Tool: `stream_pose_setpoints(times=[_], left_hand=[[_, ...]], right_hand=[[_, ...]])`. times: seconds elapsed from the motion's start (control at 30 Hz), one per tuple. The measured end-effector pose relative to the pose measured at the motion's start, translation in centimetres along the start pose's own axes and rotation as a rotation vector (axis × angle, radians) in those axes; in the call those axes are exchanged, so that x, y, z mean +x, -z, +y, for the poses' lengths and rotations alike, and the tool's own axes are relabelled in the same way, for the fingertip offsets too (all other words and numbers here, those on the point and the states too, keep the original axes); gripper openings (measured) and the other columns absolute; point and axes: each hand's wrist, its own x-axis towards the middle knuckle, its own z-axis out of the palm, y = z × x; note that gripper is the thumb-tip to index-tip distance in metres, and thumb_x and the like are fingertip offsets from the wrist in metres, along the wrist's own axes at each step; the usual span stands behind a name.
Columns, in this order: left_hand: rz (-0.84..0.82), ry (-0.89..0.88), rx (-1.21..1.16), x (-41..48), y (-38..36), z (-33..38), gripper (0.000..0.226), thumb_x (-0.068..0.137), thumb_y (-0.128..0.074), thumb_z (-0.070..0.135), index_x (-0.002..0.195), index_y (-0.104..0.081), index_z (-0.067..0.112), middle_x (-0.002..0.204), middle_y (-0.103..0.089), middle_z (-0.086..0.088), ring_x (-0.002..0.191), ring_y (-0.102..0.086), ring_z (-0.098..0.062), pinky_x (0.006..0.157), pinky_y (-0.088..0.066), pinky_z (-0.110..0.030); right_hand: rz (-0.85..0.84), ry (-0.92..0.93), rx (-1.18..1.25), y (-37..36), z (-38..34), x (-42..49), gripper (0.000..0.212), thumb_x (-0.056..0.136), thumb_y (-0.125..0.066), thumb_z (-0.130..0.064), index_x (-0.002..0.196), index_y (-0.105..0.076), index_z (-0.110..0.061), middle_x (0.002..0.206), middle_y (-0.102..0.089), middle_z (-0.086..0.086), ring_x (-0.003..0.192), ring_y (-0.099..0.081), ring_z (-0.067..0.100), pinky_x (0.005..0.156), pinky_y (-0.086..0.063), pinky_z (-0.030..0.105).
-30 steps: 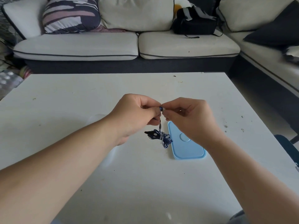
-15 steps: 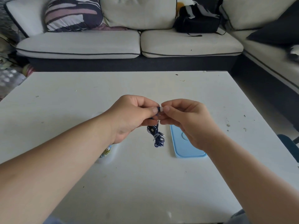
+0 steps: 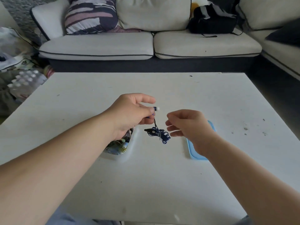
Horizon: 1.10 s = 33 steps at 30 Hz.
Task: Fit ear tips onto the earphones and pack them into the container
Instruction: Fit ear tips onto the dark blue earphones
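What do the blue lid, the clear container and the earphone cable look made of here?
Blue lid: likely plastic, smooth matt pale blue with a moulded rounded corner. Container: probably translucent plastic; its contents show through the cloudy wall. Earphone cable: thin dark blue cord, rubbery or braided; too small to tell.

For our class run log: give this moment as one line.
left hand: pinches earphone, white ear tip on | right hand: open, empty | cable bundle: hangs below | container: open, blue lid apart

The white tabletop (image 3: 162, 184) carries, around its middle, a clear container (image 3: 128, 153) and, rightward, a light-blue lid (image 3: 194, 152).
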Motion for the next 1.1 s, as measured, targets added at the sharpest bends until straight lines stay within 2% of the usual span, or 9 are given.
stream_pose_setpoints(times=[0.1,0.23,0.33,0.47,0.63,0.8,0.9,1.03,1.1], left_hand=[[0.073,-0.035,0.080,-0.5,3.3,0.2,0.018,0.096,-0.066,-0.001,0.100,-0.078,0.012,0.103,-0.075,-0.024,0.069,-0.069,-0.019,0.074,-0.063,-0.029],[0.202,-0.109,0.229,-0.8,6.5,-0.1,0.018,0.097,-0.066,0.004,0.098,-0.078,0.018,0.093,-0.075,-0.020,0.064,-0.071,-0.019,0.078,-0.065,-0.034],[0.198,-0.066,0.395,0.0,7.8,-1.3,0.020,0.097,-0.064,0.006,0.097,-0.076,0.022,0.079,-0.075,-0.011,0.062,-0.073,-0.018,0.081,-0.064,-0.040],[0.104,0.064,0.544,1.1,7.7,-3.7,0.023,0.098,-0.060,0.007,0.099,-0.076,0.023,0.085,-0.073,-0.004,0.064,-0.075,-0.016,0.079,-0.063,-0.035],[-0.036,0.089,0.579,1.9,6.9,-5.6,0.041,0.091,-0.073,0.010,0.128,-0.068,0.028,0.113,-0.069,0.000,0.101,-0.071,-0.021,0.101,-0.055,-0.037],[-0.050,-0.013,0.570,1.3,7.4,-4.9,0.036,0.096,-0.066,0.005,0.127,-0.067,0.022,0.119,-0.068,0.006,0.080,-0.077,-0.011,0.073,-0.056,-0.016],[-0.014,-0.104,0.710,0.8,7.2,-4.1,0.032,0.091,-0.073,0.011,0.120,-0.073,0.024,0.113,-0.072,0.009,0.094,-0.072,-0.006,0.087,-0.053,-0.021],[-0.124,-0.091,0.883,0.1,6.3,-3.8,0.028,0.088,-0.078,0.018,0.110,-0.074,0.033,0.091,-0.065,0.018,0.082,-0.062,0.000,0.073,-0.048,-0.016],[-0.191,-0.094,0.952,0.1,5.1,-4.5,0.029,0.090,-0.075,0.021,0.117,-0.073,0.032,0.093,-0.060,0.016,0.084,-0.062,-0.008,0.078,-0.051,-0.023]], right_hand=[[0.055,0.032,-0.274,-2.9,1.2,-0.2,0.009,0.095,-0.066,-0.026,0.094,-0.075,-0.025,0.085,-0.073,-0.007,0.075,-0.064,0.016,0.068,-0.057,0.030],[-0.034,0.111,-0.393,-7.0,1.8,-0.3,0.018,0.096,-0.066,-0.031,0.114,-0.069,-0.029,0.093,-0.067,-0.011,0.064,-0.059,0.005,0.052,-0.046,0.013],[-0.144,0.119,-0.470,-9.9,2.3,0.1,0.029,0.093,-0.069,-0.039,0.121,-0.064,-0.035,0.084,-0.066,-0.004,0.052,-0.052,0.004,0.048,-0.043,0.015],[-0.236,0.062,-0.564,-11.5,3.5,0.6,0.042,0.093,-0.065,-0.034,0.134,-0.056,-0.040,0.085,-0.073,0.008,0.056,-0.057,0.010,0.051,-0.047,0.019],[-0.274,0.012,-0.497,-11.4,4.3,0.9,0.045,0.092,-0.058,-0.024,0.134,-0.051,-0.039,0.076,-0.074,0.010,0.058,-0.072,0.018,0.055,-0.056,0.026],[-0.220,0.012,-0.492,-10.1,4.3,1.4,0.039,0.088,-0.058,-0.016,0.122,-0.055,-0.035,0.071,-0.066,0.003,0.052,-0.065,0.014,0.047,-0.049,0.021],[-0.196,0.023,-0.515,-8.6,4.1,1.4,0.041,0.087,-0.059,-0.014,0.121,-0.054,-0.035,0.073,-0.068,0.003,0.052,-0.063,0.013,0.046,-0.048,0.021],[-0.150,0.065,-0.549,-6.7,4.3,1.6,0.044,0.086,-0.060,-0.013,0.124,-0.057,-0.037,0.066,-0.063,-0.002,0.058,-0.063,0.015,0.058,-0.055,0.033],[-0.114,0.089,-0.565,-5.7,4.5,1.9,0.045,0.088,-0.058,-0.012,0.126,-0.058,-0.037,0.062,-0.058,-0.004,0.054,-0.056,0.009,0.051,-0.049,0.026]])
